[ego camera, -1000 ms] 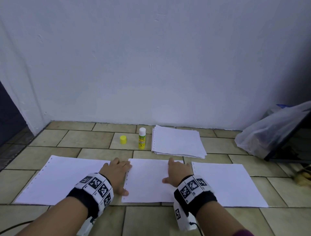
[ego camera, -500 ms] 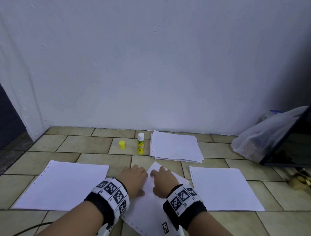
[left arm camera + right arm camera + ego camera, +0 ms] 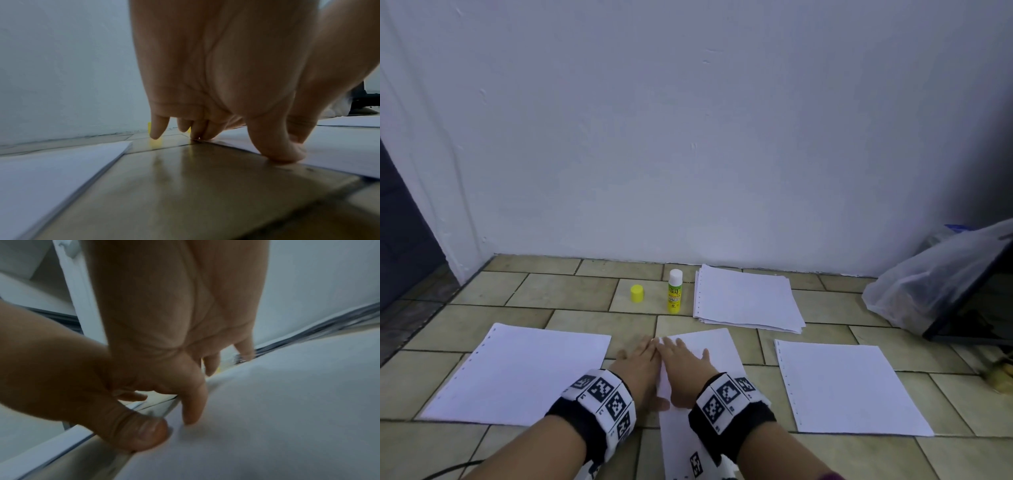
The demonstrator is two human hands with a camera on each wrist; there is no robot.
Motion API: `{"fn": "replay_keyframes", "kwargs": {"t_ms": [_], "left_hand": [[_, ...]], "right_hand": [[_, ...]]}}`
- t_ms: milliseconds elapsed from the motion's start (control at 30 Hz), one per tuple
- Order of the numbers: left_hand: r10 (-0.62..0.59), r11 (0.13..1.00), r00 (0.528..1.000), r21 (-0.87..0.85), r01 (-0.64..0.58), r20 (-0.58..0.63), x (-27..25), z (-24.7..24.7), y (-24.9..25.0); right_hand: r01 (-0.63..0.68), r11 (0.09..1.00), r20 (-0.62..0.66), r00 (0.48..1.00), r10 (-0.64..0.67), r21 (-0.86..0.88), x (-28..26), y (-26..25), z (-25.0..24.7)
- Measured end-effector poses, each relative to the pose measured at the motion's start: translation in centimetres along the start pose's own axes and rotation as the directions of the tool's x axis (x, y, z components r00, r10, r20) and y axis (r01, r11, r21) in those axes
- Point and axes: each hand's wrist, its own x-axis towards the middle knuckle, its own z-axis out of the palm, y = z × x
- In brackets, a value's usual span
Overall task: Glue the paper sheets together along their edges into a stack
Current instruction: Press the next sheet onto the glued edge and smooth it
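Three white sheets lie in a row on the tiled floor: a left sheet (image 3: 517,373), a middle sheet (image 3: 709,346) turned lengthwise towards me, and a right sheet (image 3: 849,387). My left hand (image 3: 642,359) lies flat at the middle sheet's left edge, its thumb (image 3: 283,155) pressing on that edge. Beside it, my right hand (image 3: 683,359) rests flat on the same sheet with straight fingers (image 3: 193,410). Behind them an uncapped yellow glue stick (image 3: 675,291) stands upright, with its yellow cap (image 3: 637,293) to the left. A paper stack (image 3: 746,298) lies to the right of the glue stick.
A white wall rises just behind the stack. A clear plastic bag (image 3: 928,284) and a dark slanted panel (image 3: 976,301) sit at the far right. A dark doorway (image 3: 400,240) opens at the left. A black cable (image 3: 448,471) runs along the bottom left.
The middle sheet has swung round from lying crosswise to pointing lengthwise towards me. Both hands have come together from its two sides to its far left corner.
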Motion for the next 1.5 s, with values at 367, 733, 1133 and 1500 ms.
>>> {"fn": "replay_keyframes", "kwargs": {"t_ms": [367, 733, 1133, 1500], "left_hand": [[0.000, 0.999, 1.000, 0.049, -0.001, 0.022, -0.5, -0.4, 0.0], [-0.008, 0.991, 0.997, 0.131, 0.018, -0.073, -1.0, -2.4, 0.3], [0.078, 0.991, 0.988, 0.120, -0.062, -0.136, -1.9, -1.8, 1.3], [0.007, 0.999, 1.000, 0.051, -0.006, -0.014, -1.8, -0.8, 0.4]], "right_hand": [[-0.183, 0.972, 0.035, 0.983, 0.180, 0.145, -1.0, 5.6, -0.9], [-0.260, 0.959, -0.070, 0.965, 0.254, -0.111, -1.5, 4.8, -1.2], [-0.137, 0.983, -0.064, 0.989, 0.130, -0.121, -1.3, 0.8, 1.1], [-0.095, 0.995, 0.063, 0.994, 0.095, 0.002, -1.0, 1.5, 1.1]]}}
